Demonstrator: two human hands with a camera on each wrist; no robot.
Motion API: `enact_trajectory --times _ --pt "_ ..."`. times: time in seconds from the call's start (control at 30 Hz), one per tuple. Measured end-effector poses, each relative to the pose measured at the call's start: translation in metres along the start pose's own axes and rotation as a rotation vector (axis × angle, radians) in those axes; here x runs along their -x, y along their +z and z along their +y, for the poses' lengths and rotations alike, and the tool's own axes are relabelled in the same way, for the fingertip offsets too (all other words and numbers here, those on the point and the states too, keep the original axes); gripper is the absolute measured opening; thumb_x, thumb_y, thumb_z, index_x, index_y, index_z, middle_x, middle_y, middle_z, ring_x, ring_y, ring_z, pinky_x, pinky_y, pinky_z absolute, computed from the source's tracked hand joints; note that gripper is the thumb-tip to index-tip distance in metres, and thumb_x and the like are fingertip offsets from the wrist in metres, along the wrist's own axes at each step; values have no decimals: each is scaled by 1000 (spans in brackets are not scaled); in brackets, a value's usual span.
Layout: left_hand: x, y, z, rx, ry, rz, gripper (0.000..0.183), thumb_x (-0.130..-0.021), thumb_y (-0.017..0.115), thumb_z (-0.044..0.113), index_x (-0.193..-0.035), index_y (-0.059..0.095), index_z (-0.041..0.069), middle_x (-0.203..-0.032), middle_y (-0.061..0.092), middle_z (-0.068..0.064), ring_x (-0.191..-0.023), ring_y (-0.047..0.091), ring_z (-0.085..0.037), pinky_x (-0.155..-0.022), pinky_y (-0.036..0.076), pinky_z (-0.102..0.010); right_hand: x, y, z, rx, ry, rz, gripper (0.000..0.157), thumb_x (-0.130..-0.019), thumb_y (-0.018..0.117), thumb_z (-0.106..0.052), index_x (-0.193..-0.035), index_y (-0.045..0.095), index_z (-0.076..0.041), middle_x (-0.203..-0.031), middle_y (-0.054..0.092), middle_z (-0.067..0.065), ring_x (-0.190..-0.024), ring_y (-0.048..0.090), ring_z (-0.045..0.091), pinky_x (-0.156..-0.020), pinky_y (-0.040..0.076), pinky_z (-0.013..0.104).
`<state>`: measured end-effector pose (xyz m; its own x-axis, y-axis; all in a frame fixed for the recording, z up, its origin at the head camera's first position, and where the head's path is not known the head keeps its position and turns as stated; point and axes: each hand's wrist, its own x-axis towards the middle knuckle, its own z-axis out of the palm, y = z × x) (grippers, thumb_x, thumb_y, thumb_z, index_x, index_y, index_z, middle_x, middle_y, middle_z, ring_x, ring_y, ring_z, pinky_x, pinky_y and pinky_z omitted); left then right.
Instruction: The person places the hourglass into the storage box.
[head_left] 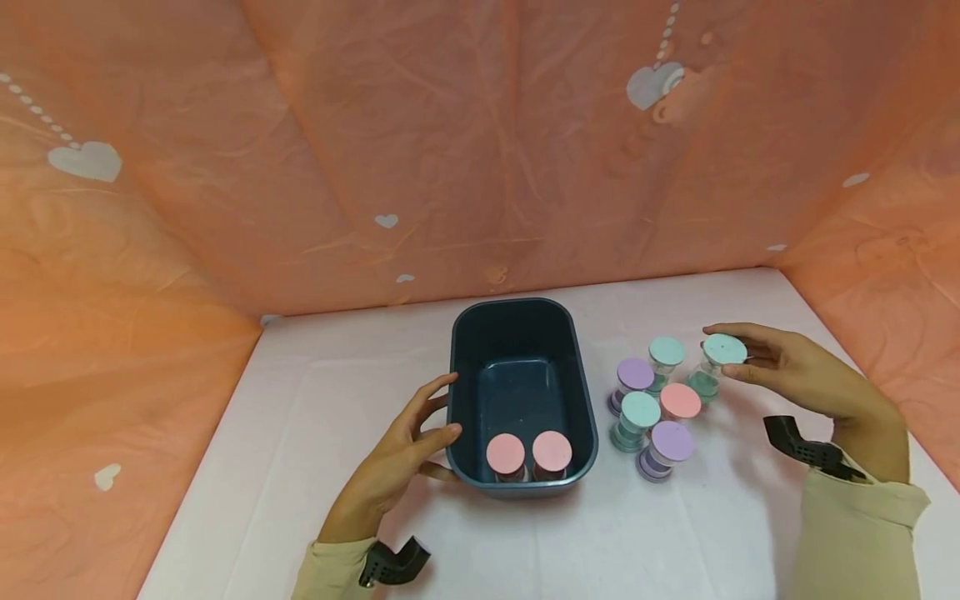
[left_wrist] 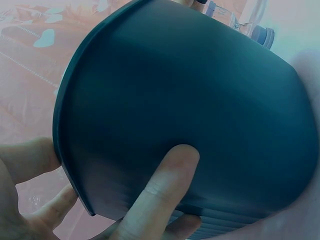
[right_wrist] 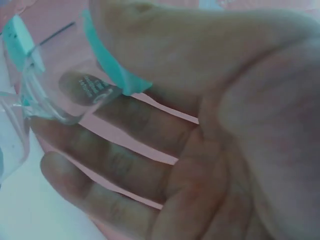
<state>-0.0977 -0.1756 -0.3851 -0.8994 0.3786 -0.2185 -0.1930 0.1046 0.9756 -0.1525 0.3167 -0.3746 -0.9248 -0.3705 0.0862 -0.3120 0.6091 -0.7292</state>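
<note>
My left hand (head_left: 401, 454) holds the near left side of a dark blue tub (head_left: 587, 392), thumb at the rim and other fingers along the outer wall (left_wrist: 175, 90). Two pink-capped sand timers (head_left: 528, 454) stand inside at its near end. My right hand (head_left: 806, 367) pinches a teal-capped sand timer (head_left: 723, 350) between thumb and fingers; its clear body and teal caps show in the right wrist view. Left of that hand stand more timers: two teal (head_left: 640, 411), two purple (head_left: 672, 442) and one pink (head_left: 681, 401).
White cloth (head_left: 247, 467) covers the table. Orange sheeting (head_left: 450, 167) with white hearts rises behind it and along both sides. A black wrist camera (head_left: 393, 562) sits at my left sleeve, another (head_left: 813, 450) at my right.
</note>
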Motion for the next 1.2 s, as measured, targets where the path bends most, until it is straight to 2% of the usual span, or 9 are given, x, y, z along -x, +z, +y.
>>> enact_trajectory --times 0.33,0.57,0.73,0.97,1.2 --pt "1 0 -1 -6 5 1 65 -100 60 21 -154 27 33 -160 22 -17 -127 53 -41 -74 59 -58 2 -3 -7 -23 -9 85 51 -94 66 -6 -142 53 -17 -127 59 -21 -104 61 -11 -82 48 4" --pt "2 0 -2 -5 15 -4 65 -100 59 20 -155 27 32 -159 23 -18 -124 56 -39 -73 60 -56 4 -4 -13 -64 -48 126 50 -94 63 0 -142 52 -10 -125 59 -19 -104 62 -10 -82 49 5" --pt "1 -1 -1 -9 26 -11 65 -100 59 20 -155 26 31 -159 24 -17 -123 57 -39 -73 59 -59 3 -5 -19 -51 -73 151 51 -93 64 2 -142 53 -10 -124 60 -20 -103 62 -11 -82 48 4" --pt "0 1 -1 21 8 -2 58 -100 59 19 -150 31 27 -158 23 -16 -117 60 -37 -74 58 -61 4 -6 -21 -41 -69 190 51 -93 64 2 -142 53 -10 -121 61 -22 -100 62 -12 -82 46 2" --pt "0 1 -2 16 -4 9 56 -100 60 20 -149 33 27 -159 23 -15 -124 55 -40 -74 59 -59 0 -2 -30 -61 -102 241 51 -91 65 5 -139 55 -7 -117 65 -25 -99 64 -12 -82 47 2"
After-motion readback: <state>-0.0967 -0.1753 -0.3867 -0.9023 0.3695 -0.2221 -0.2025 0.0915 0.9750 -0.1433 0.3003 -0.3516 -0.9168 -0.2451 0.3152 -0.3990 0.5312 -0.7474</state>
